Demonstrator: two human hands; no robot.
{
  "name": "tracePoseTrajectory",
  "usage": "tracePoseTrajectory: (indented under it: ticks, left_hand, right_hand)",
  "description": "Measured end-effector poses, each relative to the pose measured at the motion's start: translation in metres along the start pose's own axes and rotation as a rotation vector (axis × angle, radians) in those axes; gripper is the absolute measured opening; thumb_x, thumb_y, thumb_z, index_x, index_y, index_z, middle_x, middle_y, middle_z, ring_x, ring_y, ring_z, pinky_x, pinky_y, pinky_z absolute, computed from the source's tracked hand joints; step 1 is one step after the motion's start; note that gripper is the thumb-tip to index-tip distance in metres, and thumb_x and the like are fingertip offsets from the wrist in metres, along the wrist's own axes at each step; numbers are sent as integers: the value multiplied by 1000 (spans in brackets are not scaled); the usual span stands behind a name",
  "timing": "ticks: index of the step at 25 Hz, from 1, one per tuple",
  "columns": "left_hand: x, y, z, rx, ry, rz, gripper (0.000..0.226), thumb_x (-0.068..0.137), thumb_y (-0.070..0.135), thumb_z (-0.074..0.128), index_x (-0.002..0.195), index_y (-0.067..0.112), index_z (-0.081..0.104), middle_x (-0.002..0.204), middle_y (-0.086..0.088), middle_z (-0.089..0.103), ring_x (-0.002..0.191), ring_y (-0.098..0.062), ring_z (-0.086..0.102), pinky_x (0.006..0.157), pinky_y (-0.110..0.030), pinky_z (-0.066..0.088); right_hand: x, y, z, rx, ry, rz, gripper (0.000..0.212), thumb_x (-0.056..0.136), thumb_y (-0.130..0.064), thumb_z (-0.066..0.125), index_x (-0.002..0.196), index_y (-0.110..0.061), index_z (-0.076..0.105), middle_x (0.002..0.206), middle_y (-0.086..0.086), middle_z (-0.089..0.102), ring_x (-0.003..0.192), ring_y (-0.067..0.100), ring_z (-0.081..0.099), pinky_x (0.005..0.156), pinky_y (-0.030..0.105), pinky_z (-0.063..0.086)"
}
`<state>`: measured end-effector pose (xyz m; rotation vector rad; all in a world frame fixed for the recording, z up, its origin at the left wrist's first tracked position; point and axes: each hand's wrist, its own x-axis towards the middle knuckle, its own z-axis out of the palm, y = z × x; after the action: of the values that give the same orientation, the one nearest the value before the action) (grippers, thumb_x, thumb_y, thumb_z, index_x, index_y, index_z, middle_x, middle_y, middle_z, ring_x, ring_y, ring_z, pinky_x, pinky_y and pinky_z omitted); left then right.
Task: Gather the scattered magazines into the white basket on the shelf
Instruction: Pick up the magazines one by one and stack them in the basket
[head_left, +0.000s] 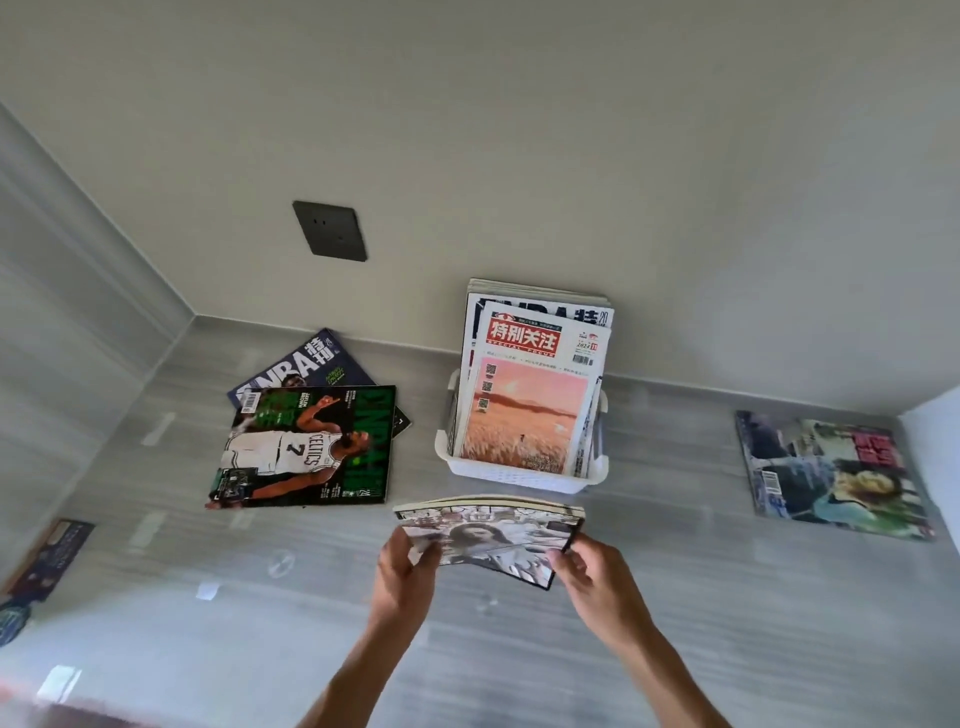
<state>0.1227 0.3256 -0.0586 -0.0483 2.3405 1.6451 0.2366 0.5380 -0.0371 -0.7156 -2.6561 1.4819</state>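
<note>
Both my hands hold a black-and-white magazine (493, 538) just in front of the white basket (519, 475); my left hand (405, 577) grips its left edge, my right hand (597, 577) its right edge. Several magazines stand upright in the basket, a pink-covered one (524, 410) in front. A green Celtics magazine (306, 447) lies left of the basket, on top of a dark NBA magazine (306, 364). Another colourful magazine (831, 475) lies flat at the far right. One more magazine (49, 558) sits at the left edge.
The grey shelf (675, 597) meets a beige back wall with a dark power socket (331, 230). Side walls close the shelf at left and right. Small pale reflections dot the shelf surface.
</note>
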Motion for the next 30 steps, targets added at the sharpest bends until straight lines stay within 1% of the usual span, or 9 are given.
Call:
tracePoseTrajectory:
  ticks: [4,8,11,14,18,22,25,28,30]
  left_hand:
    - [-2,17,-8,176,-31,86,8,83,-1,68,79,7,67,70,4,73,64,-5,67,60,-26,52]
    - [27,97,-6,118,25,298,24,82,6,70,85,30,68,78,31,71,69,11,66,51,-2,43]
    - [79,152,9,64,29,385,14,88,14,66,91,28,66,81,19,74,68,4,69,54,-8,50]
    - [122,161,35,144,-51,265,8,91,13,62,92,18,69,91,9,72,54,1,58,47,-13,44]
    - [145,125,60,296,-27,153,8,85,13,66,79,17,66,72,5,67,62,-12,61,49,-19,42]
    - [148,88,64,574,-113,204,12,85,25,70,77,16,70,73,3,71,65,-14,65,54,-22,47]
    - [123,69,63,518,-52,296,21,89,32,64,74,17,67,63,3,67,52,-11,59,48,-22,38]
    - [101,38,24,257,210,157,18,87,33,56,75,21,62,67,9,62,60,-2,57,49,-22,38]
    - [95,-3,-14,667,60,18,28,87,28,59,113,19,60,116,-5,62,110,-21,57,82,-33,49]
  right_hand:
    - [1,11,3,132,12,95,19,93,-20,64,84,-37,67,76,-4,74,69,18,70,65,33,53]
    - [45,-26,-30,328,222,-17,8,91,-27,65,84,-25,65,73,-4,71,68,10,68,65,36,53]
    - [98,-61,-70,336,347,-67,14,91,-33,63,81,-23,64,77,1,72,73,24,73,65,38,56]
    - [138,-63,-82,297,368,2,14,93,-18,64,79,-16,67,73,0,72,68,15,74,50,23,54]
    - [157,-27,-60,104,322,113,13,91,-17,64,81,-21,70,70,-5,72,64,12,73,43,9,44]
    - [165,-2,-46,71,321,189,19,92,-18,62,75,-24,69,71,2,74,67,21,74,52,27,53]
    - [152,-5,-37,-114,484,201,24,90,-19,62,114,-13,63,111,11,69,85,31,67,73,38,53]
    - [112,-22,-5,-471,453,-266,38,89,-14,55,127,-12,54,121,10,58,100,33,59,86,42,50]
    - [86,-25,30,-717,121,-474,48,86,-22,60,133,-12,55,132,9,59,112,33,59,98,46,46]
